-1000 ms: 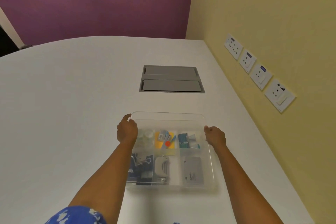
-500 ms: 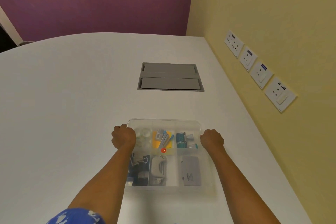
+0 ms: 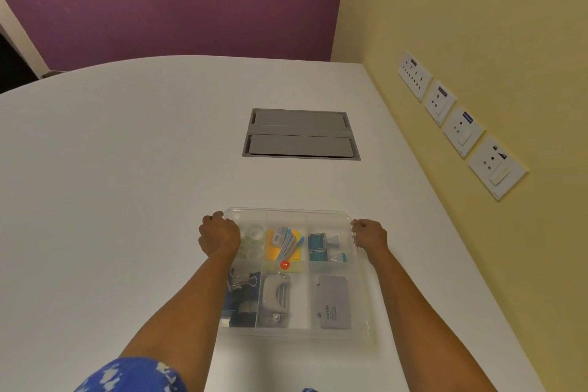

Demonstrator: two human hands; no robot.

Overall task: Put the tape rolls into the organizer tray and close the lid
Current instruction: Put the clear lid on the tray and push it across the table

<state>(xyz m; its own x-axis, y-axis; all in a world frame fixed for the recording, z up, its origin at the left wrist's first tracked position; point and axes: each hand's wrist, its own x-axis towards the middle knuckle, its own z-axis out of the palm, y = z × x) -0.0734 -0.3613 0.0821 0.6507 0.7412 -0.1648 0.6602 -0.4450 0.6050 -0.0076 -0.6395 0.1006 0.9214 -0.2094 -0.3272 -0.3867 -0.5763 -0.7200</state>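
Observation:
A clear plastic organizer tray (image 3: 366, 332) lies on the white table in front of me, its clear lid (image 3: 288, 213) lowered flat over it. Clear tape rolls (image 3: 254, 234) sit in the far-left compartment under the lid. My left hand (image 3: 219, 237) is fisted on the lid's far-left corner, and my right hand (image 3: 370, 234) is fisted on its far-right edge. Other compartments hold binder clips, a grey hole punch, a grey box, blue staple packs and an orange pin.
A grey cable hatch (image 3: 300, 134) is set into the table (image 3: 111, 184) beyond the tray. A yellow wall with several sockets (image 3: 458, 124) runs along the table's right edge. A purple wall stands at the back.
The lid was raised at its far edge a second ago; both hands have brought it down flat onto the tray and now press at its far corners.

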